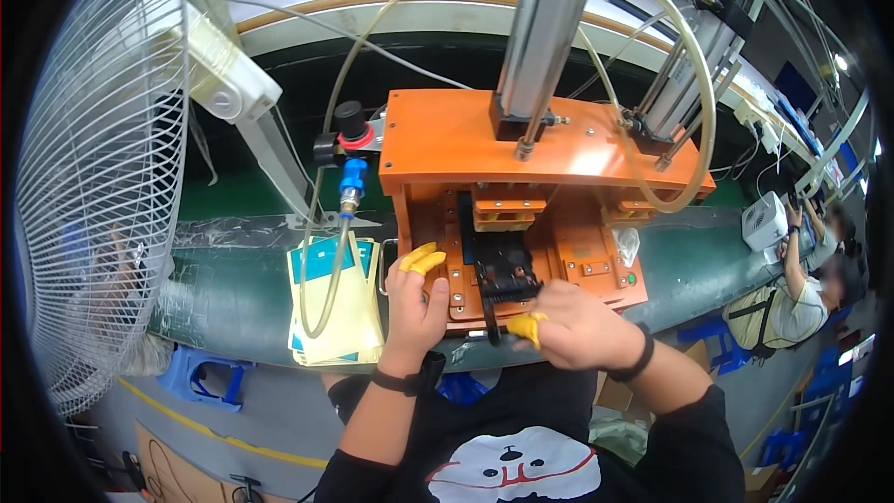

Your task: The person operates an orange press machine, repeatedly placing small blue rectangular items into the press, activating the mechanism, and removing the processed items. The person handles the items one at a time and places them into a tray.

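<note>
A black, frame-like plastic part (507, 270) lies tilted in the bay of an orange pneumatic press (549, 154), its near end jutting over the front edge. My right hand (582, 324), a yellow finger cot on one fingertip, is closed at that part's near right end; its fingers are partly hidden and slightly blurred. At the press's left front corner is my left hand (416, 305), thumb and fingers apart, with yellow cots on its fingertips. It appears to hold nothing. Above the part sits an orange press head (507, 208).
Left of the press, yellow and teal sheets (337, 312) lie on the green bench (233, 265) under a clear air hose. A large fan (102, 149) stands at far left. An air regulator (352, 135) is fixed to the press. Another person (799, 303) sits at far right by a white box-shaped device (765, 224).
</note>
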A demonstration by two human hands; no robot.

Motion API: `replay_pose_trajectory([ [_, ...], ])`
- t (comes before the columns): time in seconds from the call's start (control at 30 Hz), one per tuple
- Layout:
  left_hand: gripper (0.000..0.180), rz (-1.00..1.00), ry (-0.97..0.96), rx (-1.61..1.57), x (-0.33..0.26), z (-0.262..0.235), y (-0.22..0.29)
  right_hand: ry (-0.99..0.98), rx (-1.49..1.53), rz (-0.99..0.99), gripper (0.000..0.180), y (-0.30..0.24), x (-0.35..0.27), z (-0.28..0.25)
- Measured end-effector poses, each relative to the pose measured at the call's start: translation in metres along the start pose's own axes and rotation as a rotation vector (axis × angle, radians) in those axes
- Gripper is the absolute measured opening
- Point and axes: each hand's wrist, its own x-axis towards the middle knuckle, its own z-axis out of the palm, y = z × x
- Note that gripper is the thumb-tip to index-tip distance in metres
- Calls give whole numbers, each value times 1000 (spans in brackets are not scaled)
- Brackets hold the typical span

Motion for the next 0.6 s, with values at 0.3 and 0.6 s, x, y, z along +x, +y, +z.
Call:
replay_pose_trajectory([
  [0.3,34,12,43,0,0,1,0,-74,-128,151,42,40,11,37],
  [0.6,34,-6,22,-37,-2,-3,-1,0,-224,364,64,24,18,46],
])
